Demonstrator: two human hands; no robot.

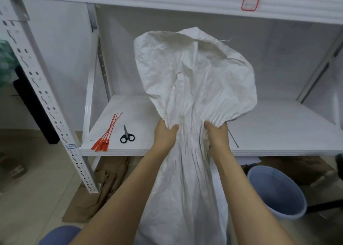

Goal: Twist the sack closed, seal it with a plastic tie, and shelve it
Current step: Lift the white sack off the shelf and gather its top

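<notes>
Nearest, the crumpled white woven sack (194,74) hangs between both forearms, its neck bunched but its mouth flaring open (barely twisted, I judge). Thin red plastic ties (106,135) lie untouched on the white metal shelf (278,126) beside black-handled scissors (127,136); sealing and shelving are not yet done. The left hand (165,135) and right hand (217,139) clench the neck's opposite sides.

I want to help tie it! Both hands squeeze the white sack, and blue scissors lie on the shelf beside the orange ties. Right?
Almost. The head view shows the scissors are black, not blue. The left hand and right hand do squeeze the white sack, and the scissors lie on the shelf beside the orange ties.
</notes>
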